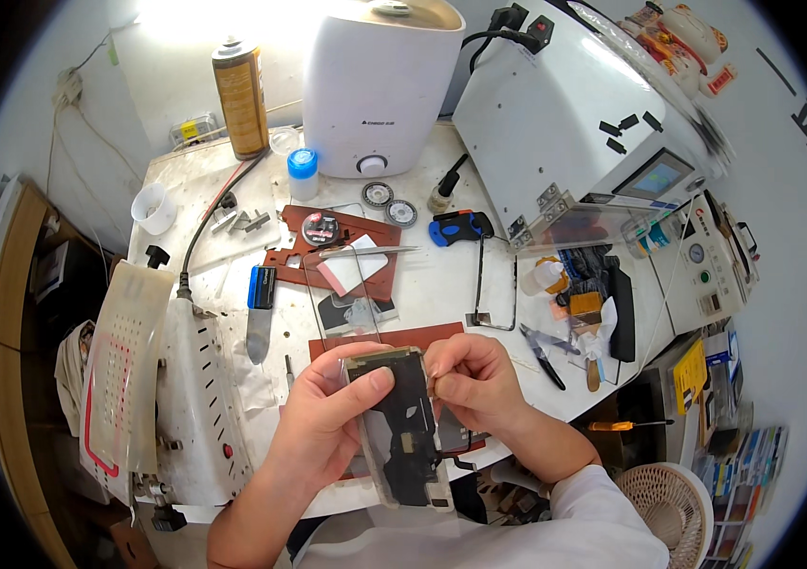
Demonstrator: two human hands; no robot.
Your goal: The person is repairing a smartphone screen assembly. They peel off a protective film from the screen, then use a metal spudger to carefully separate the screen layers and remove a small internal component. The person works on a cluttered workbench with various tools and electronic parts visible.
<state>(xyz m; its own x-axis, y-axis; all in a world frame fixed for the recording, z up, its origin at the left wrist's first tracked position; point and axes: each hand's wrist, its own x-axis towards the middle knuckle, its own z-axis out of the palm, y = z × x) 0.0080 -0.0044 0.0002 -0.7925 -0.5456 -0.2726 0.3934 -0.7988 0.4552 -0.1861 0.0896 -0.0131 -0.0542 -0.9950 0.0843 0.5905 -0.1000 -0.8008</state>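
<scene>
My left hand point(313, 422) grips a phone screen panel point(409, 417) from its left side, thumb pressed on the dark back face. The panel is tilted up in front of my chest, its clear edges showing and a thin black flex cable near its lower right. At its upper right edge my right hand point(476, 381) pinches thumb against forefinger; whatever lies between them is too small to make out. Beneath both hands lies a reddish-brown mat point(441, 334), partly covered by them.
A perforated white machine point(196, 408) stands left, a large white machine point(555, 123) back right. Behind are a white humidifier point(380, 90) and a spray can point(240, 100). Tweezers point(370, 250), a blade point(259, 332), a blue-handled tool point(458, 229) and pliers point(543, 356) lie on the table.
</scene>
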